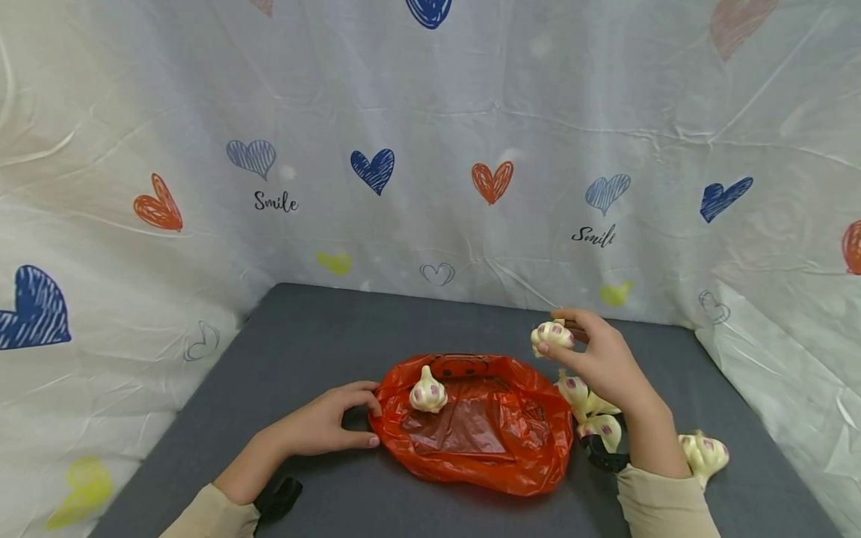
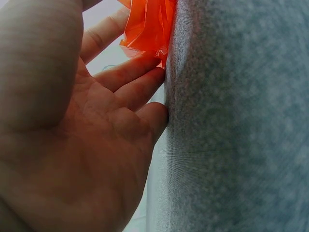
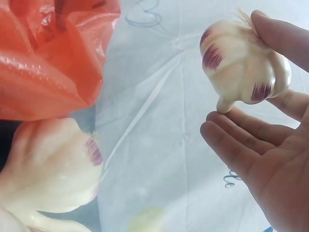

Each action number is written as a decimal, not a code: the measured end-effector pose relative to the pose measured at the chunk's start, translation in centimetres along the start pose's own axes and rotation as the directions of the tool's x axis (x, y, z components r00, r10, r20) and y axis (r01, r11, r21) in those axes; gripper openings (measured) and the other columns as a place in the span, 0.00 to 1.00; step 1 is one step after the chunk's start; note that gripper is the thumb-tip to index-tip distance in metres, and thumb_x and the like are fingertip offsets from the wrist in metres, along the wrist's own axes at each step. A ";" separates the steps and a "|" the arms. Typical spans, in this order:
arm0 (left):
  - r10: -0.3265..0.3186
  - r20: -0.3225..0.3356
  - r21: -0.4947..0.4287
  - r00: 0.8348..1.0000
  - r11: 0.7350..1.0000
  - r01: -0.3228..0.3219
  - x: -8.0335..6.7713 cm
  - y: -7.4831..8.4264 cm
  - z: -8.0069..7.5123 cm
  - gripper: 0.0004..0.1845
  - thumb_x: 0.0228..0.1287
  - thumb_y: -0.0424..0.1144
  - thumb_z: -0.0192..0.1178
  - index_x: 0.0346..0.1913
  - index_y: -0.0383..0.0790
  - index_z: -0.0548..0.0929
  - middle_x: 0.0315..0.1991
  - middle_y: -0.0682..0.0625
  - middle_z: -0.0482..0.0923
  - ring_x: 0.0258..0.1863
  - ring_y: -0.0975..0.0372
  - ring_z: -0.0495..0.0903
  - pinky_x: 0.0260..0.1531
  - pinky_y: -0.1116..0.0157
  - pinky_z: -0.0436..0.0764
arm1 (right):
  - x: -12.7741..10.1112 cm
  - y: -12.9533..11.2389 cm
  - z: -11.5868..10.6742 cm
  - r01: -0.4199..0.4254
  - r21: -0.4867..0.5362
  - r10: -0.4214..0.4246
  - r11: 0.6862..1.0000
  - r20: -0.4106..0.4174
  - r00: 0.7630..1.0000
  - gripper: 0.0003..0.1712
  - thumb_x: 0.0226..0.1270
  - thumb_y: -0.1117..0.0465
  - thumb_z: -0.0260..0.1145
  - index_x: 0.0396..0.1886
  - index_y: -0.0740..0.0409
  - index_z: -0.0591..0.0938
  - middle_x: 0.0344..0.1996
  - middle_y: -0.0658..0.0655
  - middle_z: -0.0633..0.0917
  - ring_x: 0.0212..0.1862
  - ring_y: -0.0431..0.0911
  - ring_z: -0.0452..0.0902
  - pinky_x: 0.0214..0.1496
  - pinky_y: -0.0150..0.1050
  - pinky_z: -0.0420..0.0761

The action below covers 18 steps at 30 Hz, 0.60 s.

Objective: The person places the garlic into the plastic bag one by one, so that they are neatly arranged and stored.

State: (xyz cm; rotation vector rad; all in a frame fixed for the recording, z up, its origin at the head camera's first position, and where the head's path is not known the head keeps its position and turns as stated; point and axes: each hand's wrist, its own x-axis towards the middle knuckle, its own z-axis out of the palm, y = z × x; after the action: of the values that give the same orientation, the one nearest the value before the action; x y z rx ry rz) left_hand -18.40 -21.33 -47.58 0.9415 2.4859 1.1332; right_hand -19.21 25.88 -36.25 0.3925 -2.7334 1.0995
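On the grey tabletop (image 1: 296, 351), an orange bag (image 1: 484, 441) spread flat with 1 garlic bulb (image 1: 428, 391) already sitting on it near the left edge. Left hand (image 1: 326, 427) beside the bag, fingers lightly curled, fingertips pressing its crumpled left rim down against the tabletop, as the left wrist view confirms. Right hand (image 1: 599, 359) raised above the bag's right edge, pinching a second bulb (image 1: 551, 335) between thumb and fingertips, well clear of the plastic. More loose bulbs (image 1: 592, 411) lying right of the bag, partly hidden behind that wrist, plus 1 (image 1: 702, 452) farther right by the sleeve. Likely trouble: grip on the held bulb looks light, only fingertips around a smooth rounded body, so a slip could drop it short of the bag. Thin plastic could also slide or bunch if the left fingertips lift. Bulb on the bag sits upright on a wrinkled sheet and might roll if the sheet gets tugged.
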 end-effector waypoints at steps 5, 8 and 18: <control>0.002 -0.001 -0.002 1.000 1.000 -0.002 0.0 0.0 0.0 0.14 0.71 0.59 0.74 0.52 0.62 0.84 0.81 0.42 0.67 0.80 0.41 0.66 0.72 0.32 0.69 | 0.1 -0.1 0.4 0.005 0.004 -0.005 1.000 0.021 1.000 0.41 0.74 0.39 0.76 0.77 0.53 0.75 0.73 0.63 0.77 0.71 0.68 0.76 0.66 0.70 0.79; 0.003 -0.002 -0.002 1.000 1.000 -0.003 -0.1 0.1 -0.1 0.14 0.71 0.59 0.74 0.51 0.62 0.84 0.81 0.42 0.67 0.80 0.41 0.66 0.71 0.32 0.69 | 0.1 -0.3 0.6 0.006 0.006 -0.006 1.000 0.033 0.999 0.42 0.74 0.39 0.76 0.78 0.53 0.75 0.73 0.63 0.77 0.72 0.68 0.76 0.66 0.70 0.79; 0.006 -0.001 -0.004 1.000 1.000 -0.006 0.0 0.3 -0.1 0.14 0.71 0.59 0.74 0.51 0.62 0.84 0.80 0.42 0.68 0.80 0.41 0.66 0.71 0.32 0.69 | 0.1 -0.5 1.1 0.029 -0.001 -0.029 1.000 0.038 0.999 0.39 0.74 0.39 0.76 0.75 0.52 0.76 0.73 0.61 0.78 0.71 0.68 0.77 0.64 0.67 0.82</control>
State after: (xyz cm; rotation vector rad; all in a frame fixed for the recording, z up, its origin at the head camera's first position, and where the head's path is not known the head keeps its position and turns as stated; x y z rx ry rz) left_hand -18.26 -21.25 -47.31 0.9478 2.4821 1.1402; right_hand -19.24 24.76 -36.66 0.4554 -2.7521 1.0944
